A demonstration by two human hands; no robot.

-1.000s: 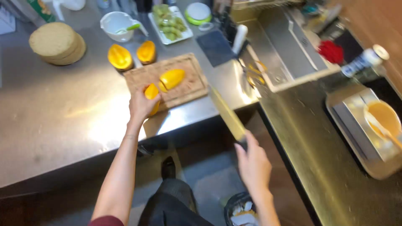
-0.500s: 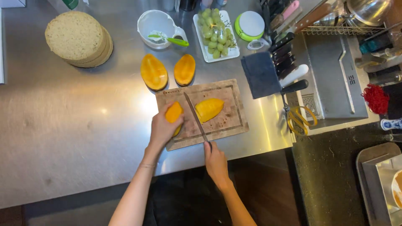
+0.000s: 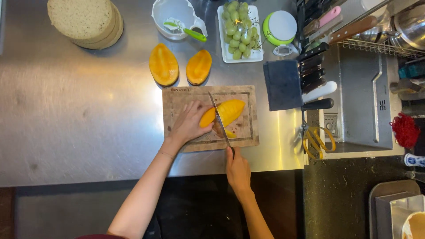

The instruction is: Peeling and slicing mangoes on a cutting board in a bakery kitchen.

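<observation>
Mango [image 3: 223,113]: yellow-orange, oblong, on wooden cutting board [image 3: 248,132]. Left hand [image 3: 188,124] fingers steady it; right hand [image 3: 237,168] fingers grip knife [image 3: 220,121].

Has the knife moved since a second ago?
Yes. The knife was off the wooden cutting board, out past the counter edge; now its blade lies across the mango piece on that board.

One head-worn view looks straight down from well above a steel counter [image 3: 79,115], the wearer's arms entering from 6 o'clock; the cutting board [image 3: 177,95] sits near centre, a sink [image 3: 358,110] at 3 o'clock.
</observation>
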